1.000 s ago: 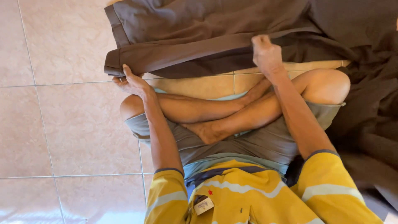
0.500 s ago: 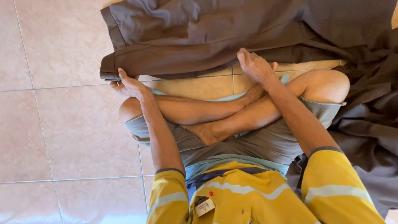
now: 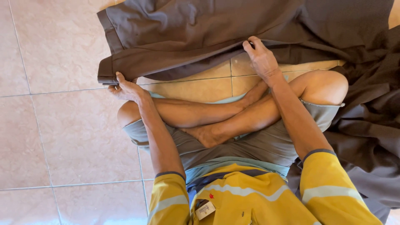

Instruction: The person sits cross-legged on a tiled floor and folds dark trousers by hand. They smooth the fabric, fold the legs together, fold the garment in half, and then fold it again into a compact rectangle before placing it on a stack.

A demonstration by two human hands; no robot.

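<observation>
A small pale rectangular tag (image 3: 205, 210) with dark print hangs on the yellow shirt (image 3: 246, 204), bottom centre

A dark brown cloth (image 3: 200, 37) is spread on the tiled floor (image 3: 54, 125) before crossed bare legs (image 3: 233, 112). Its folded left corner is gripped by the left hand (image 3: 127, 88), its near edge pinched by the right hand (image 3: 261, 56).

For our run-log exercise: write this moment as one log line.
left hand: grips corner of dark grey cloth | right hand: pinches cloth's near edge | cloth: spread on tiled floor | person: seated cross-legged
</observation>
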